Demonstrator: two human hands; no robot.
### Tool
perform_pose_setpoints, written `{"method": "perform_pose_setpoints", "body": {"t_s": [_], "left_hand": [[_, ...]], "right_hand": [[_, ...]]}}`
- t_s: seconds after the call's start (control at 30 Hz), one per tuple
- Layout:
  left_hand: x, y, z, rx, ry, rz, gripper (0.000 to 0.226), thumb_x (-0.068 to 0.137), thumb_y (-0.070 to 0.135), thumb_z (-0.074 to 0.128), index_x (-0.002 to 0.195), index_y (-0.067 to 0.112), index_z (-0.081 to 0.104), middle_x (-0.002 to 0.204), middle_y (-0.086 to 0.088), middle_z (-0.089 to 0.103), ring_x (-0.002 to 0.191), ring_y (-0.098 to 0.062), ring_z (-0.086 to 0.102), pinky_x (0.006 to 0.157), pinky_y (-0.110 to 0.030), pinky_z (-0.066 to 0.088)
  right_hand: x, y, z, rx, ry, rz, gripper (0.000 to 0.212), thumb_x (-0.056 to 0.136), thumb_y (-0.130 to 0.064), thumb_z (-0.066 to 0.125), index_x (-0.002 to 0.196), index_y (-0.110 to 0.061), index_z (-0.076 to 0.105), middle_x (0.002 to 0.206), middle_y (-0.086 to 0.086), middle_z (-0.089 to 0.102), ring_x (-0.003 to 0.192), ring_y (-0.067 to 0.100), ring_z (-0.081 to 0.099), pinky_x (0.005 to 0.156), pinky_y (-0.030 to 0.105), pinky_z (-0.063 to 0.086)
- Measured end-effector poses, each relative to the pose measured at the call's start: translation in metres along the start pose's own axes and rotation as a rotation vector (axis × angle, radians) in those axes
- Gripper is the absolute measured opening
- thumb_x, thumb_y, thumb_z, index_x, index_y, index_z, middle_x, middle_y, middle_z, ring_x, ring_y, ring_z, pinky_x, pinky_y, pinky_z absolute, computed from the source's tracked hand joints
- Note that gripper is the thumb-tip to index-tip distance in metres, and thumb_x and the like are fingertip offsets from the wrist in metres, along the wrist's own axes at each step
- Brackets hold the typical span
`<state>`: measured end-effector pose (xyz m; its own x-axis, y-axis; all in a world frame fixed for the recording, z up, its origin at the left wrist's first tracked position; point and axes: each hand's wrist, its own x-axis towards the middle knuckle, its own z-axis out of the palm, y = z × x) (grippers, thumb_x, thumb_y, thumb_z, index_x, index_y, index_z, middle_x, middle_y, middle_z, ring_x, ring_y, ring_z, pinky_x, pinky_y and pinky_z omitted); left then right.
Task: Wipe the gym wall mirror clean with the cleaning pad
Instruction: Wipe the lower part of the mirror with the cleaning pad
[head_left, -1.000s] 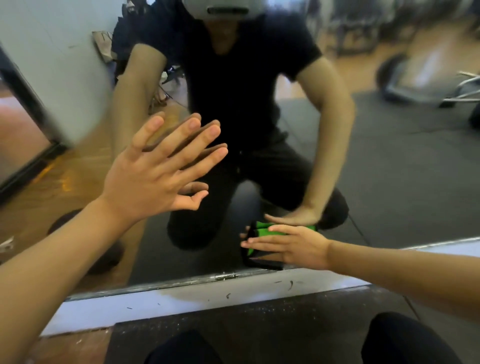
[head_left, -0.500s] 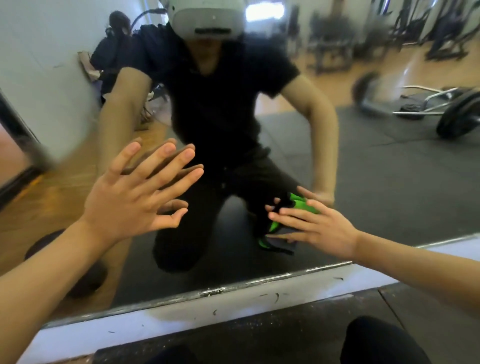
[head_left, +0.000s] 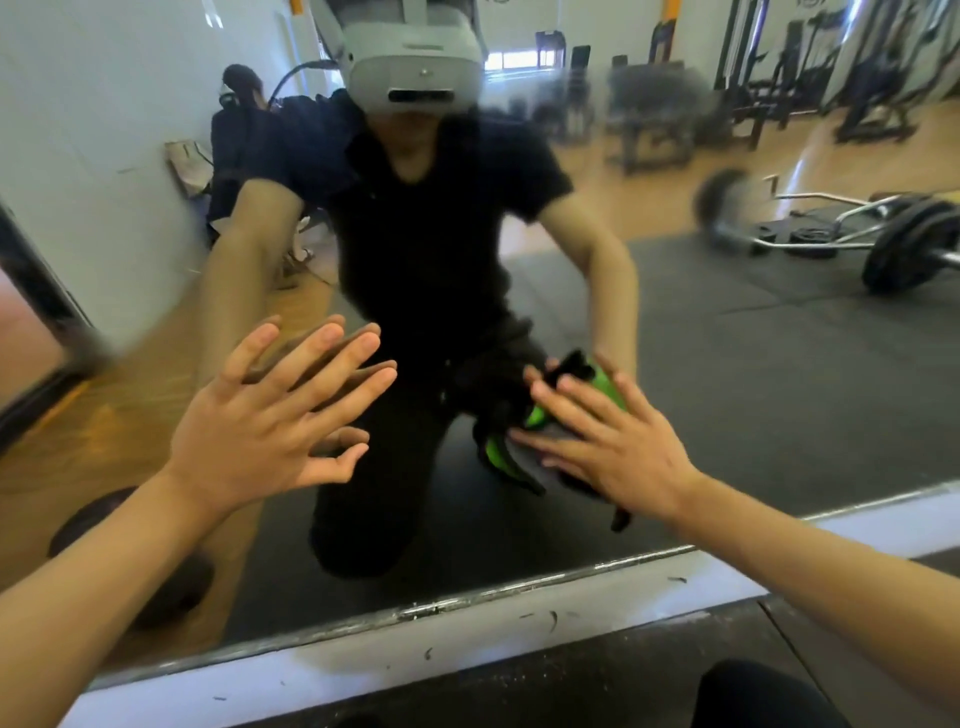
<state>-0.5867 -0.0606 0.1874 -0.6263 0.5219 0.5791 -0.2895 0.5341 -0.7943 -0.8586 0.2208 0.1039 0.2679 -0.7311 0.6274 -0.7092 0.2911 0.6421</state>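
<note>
The wall mirror (head_left: 779, 395) fills most of the view, its metal lower edge just above a white baseboard. My left hand (head_left: 260, 431) lies flat against the glass with fingers spread, left of centre. My right hand (head_left: 608, 441) presses a green and black cleaning pad (head_left: 498, 452) against the mirror with straight spread fingers; most of the pad is hidden under the palm, and its reflection shows green above the fingers.
The white baseboard (head_left: 467, 644) runs below the mirror, with dark rubber floor in front of it and my knee (head_left: 763, 696) at the bottom right. Reflected in the glass are my crouching body, a barbell, gym machines and a white wall at left.
My right hand has slid the pad up and to the right across the glass, away from the mirror's lower edge. My left hand stays flat on the mirror.
</note>
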Motion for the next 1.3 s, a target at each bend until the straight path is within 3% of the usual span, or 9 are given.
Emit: {"method": "perform_pose_setpoints", "body": {"t_s": [0.07,0.23,0.4,0.6,0.67,0.83,1.0,1.1,1.3], "left_hand": [[0.001,0.000,0.000,0.002,0.002,0.001,0.079,0.095,0.060,0.059,0.161,0.019,0.045,0.169,-0.011,0.036,0.150,-0.032,0.039,0.124,-0.054,0.020],[0.000,0.000,0.001,0.024,-0.014,0.004,0.080,0.095,0.062,0.059,0.162,0.020,0.043,0.170,-0.010,0.034,0.150,-0.030,0.038,0.124,-0.053,0.019],[0.001,0.001,0.001,0.024,-0.018,0.019,0.082,0.094,0.064,0.059,0.162,0.021,0.043,0.169,-0.009,0.035,0.150,-0.030,0.038,0.125,-0.052,0.018],[-0.001,0.001,0.002,0.006,-0.014,-0.002,0.082,0.093,0.063,0.061,0.161,0.021,0.044,0.168,-0.009,0.038,0.150,-0.030,0.038,0.123,-0.053,0.020],[-0.002,0.002,0.002,-0.008,-0.030,-0.014,0.083,0.092,0.063,0.062,0.162,0.022,0.043,0.169,-0.008,0.036,0.151,-0.030,0.037,0.123,-0.053,0.020],[-0.003,0.000,0.001,-0.002,-0.053,-0.007,0.084,0.093,0.065,0.060,0.163,0.023,0.041,0.170,-0.008,0.033,0.155,-0.030,0.032,0.124,-0.053,0.019],[-0.006,0.002,0.003,0.015,-0.057,-0.013,0.086,0.090,0.067,0.064,0.162,0.024,0.044,0.170,-0.008,0.035,0.161,-0.029,0.022,0.127,-0.054,0.017],[-0.006,0.001,0.002,0.010,-0.067,-0.020,0.084,0.090,0.065,0.065,0.161,0.023,0.045,0.169,-0.008,0.036,0.161,-0.030,0.022,0.127,-0.054,0.016],[0.000,0.003,-0.008,-0.023,-0.122,-0.041,0.083,0.089,0.055,0.069,0.160,0.019,0.046,0.170,-0.011,0.033,0.161,-0.032,0.020,0.128,-0.057,0.015]], "right_hand": [[0.060,0.029,-0.025,0.073,0.138,0.279,0.059,0.108,-0.053,0.045,0.162,-0.038,0.027,0.170,0.010,0.011,0.160,0.030,0.008,0.127,0.052,-0.006],[0.084,0.022,-0.028,0.200,0.255,0.638,0.063,0.106,-0.054,0.050,0.161,-0.027,0.034,0.168,0.016,0.008,0.158,0.037,0.005,0.125,0.064,0.005],[0.007,-0.050,0.018,0.201,0.132,0.613,0.057,0.107,-0.056,0.046,0.158,-0.035,0.033,0.174,0.009,0.001,0.160,0.033,0.004,0.123,0.067,0.014],[0.067,-0.020,-0.008,0.340,0.322,0.805,0.058,0.099,-0.039,0.060,0.152,-0.019,0.047,0.163,0.031,0.024,0.154,0.050,0.015,0.124,0.066,0.005],[0.058,-0.023,-0.003,0.365,0.344,0.788,0.056,0.097,-0.036,0.061,0.148,-0.015,0.049,0.164,0.030,0.022,0.156,0.046,0.012,0.125,0.065,0.007],[-0.018,-0.058,0.029,0.266,0.189,0.706,0.052,0.107,-0.048,0.041,0.154,-0.024,0.037,0.174,0.010,0.000,0.161,0.032,0.002,0.128,0.057,0.006],[0.033,-0.018,0.013,0.269,0.306,0.831,0.058,0.105,-0.046,0.048,0.158,-0.029,0.034,0.163,0.033,0.019,0.156,0.045,0.005,0.123,0.061,-0.007],[0.029,-0.015,0.012,0.296,0.291,0.826,0.060,0.107,-0.045,0.050,0.161,-0.026,0.032,0.160,0.036,0.023,0.151,0.052,0.012,0.122,0.067,-0.002],[-0.002,-0.039,0.016,0.342,0.213,0.806,0.062,0.108,-0.046,0.044,0.164,-0.032,0.021,0.165,0.029,0.015,0.159,0.035,-0.004,0.122,0.070,0.006]]}}
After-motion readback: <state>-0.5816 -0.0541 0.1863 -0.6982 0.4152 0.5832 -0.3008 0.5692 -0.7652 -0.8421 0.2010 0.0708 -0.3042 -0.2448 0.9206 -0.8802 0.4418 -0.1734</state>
